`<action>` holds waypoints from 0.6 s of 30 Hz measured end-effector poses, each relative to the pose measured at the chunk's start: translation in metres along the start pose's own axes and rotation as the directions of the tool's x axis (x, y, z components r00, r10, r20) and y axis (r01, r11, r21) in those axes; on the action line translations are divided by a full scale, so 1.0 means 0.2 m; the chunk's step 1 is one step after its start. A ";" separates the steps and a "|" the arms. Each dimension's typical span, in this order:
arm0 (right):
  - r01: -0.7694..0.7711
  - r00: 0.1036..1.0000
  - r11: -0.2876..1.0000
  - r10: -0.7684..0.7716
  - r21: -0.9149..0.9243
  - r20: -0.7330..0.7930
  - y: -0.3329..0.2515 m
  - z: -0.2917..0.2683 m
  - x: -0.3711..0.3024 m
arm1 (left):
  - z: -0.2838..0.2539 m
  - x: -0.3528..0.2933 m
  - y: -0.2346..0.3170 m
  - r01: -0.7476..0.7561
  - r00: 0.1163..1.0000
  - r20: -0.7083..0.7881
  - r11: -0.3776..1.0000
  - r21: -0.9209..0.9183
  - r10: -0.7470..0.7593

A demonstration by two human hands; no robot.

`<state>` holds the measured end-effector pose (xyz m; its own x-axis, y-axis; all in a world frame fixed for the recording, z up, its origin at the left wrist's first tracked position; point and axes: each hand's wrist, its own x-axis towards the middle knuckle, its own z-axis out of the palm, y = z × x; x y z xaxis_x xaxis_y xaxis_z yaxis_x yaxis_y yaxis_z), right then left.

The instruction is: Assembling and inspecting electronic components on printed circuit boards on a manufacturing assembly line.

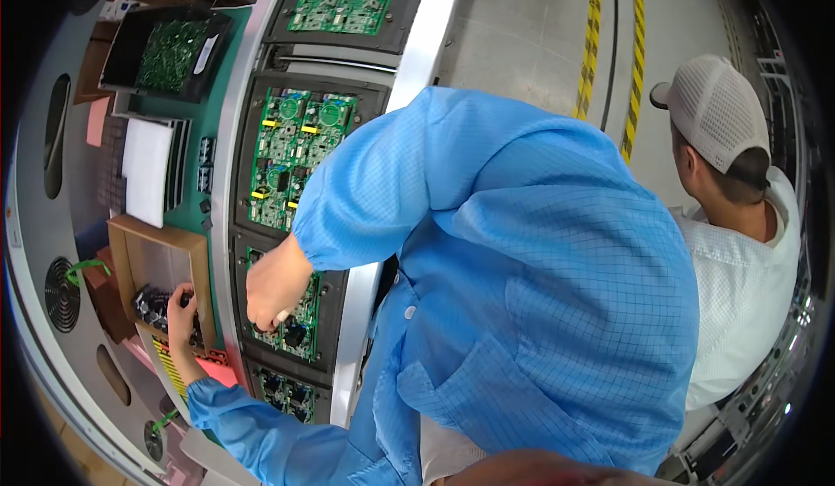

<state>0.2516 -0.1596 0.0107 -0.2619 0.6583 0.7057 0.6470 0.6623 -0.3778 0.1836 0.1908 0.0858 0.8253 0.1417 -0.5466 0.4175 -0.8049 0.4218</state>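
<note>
My right hand reaches down over a green circuit board in a dark carrier frame. Its fingers are bent together at the board's surface, and a pale cover shows on one fingertip. What they hold, if anything, is hidden. My left hand is at a cardboard box beside the line, above a pile of small black components. Its thumb and fingers curl together around a small dark part, which I cannot make out clearly.
More green boards sit in carriers along the metal-railed line. A black bin of green parts, stacked white sheets and a red piece lie beside it. A person in a cap stands behind me, near yellow-black floor tape.
</note>
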 end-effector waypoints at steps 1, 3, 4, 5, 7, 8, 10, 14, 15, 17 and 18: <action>0.049 0.997 0.999 -0.049 0.008 -0.052 0.01 -0.03 0.03 | -0.02 -0.06 0.00 0.006 1.000 -0.018 1.000 -0.007 -0.006; 0.004 0.987 0.997 -0.016 -0.075 -0.160 0.06 -0.07 0.03 | -0.03 -0.08 -0.06 -0.026 0.995 -0.100 0.999 0.023 0.028; -0.160 0.980 0.980 0.144 -0.115 -0.138 0.05 -0.14 0.03 | -0.03 -0.10 -0.05 0.057 0.982 -0.182 0.998 0.005 -0.055; -0.248 0.952 0.958 0.213 -0.145 -0.220 0.07 -0.18 0.00 | -0.01 -0.11 0.06 0.087 0.971 -0.204 0.977 -0.194 -0.127; -0.334 0.852 0.941 0.277 -0.055 -0.445 0.08 -0.28 -0.02 | 0.00 -0.15 0.14 -0.047 0.935 -0.352 0.997 -0.054 0.025; -0.419 0.775 0.904 0.403 0.081 -0.487 0.04 -0.37 -0.01 | 0.05 -0.17 0.25 -0.138 0.905 -0.417 0.986 -0.093 0.087; -0.481 0.710 0.860 0.495 0.169 -0.500 0.02 -0.44 0.00 | 0.19 -0.20 0.45 -0.267 0.857 -0.493 0.948 -0.172 0.152; -0.376 0.741 0.812 0.552 0.446 -0.382 0.03 -0.45 0.03 | 0.40 -0.25 0.73 -0.302 0.945 -0.282 0.766 -0.568 0.164; -0.351 0.771 0.817 0.529 0.458 -0.353 0.02 -0.45 0.04 | 0.44 -0.26 0.77 -0.313 0.946 -0.267 0.723 -0.616 0.182; -0.343 0.815 0.821 0.502 0.457 -0.289 0.05 -0.44 0.04 | 0.48 -0.24 0.78 -0.327 0.945 -0.228 0.610 -0.722 0.237; -0.383 0.793 0.772 0.556 0.507 -0.248 0.06 -0.44 0.04 | 0.49 -0.23 0.79 -0.274 0.956 -0.171 0.518 -0.810 0.239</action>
<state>0.3205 -0.1784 0.0637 0.3298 0.8020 0.4980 0.2370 0.4403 -0.8660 0.1747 0.0002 0.1066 0.9537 0.0415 -0.2980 0.2978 0.0108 0.9546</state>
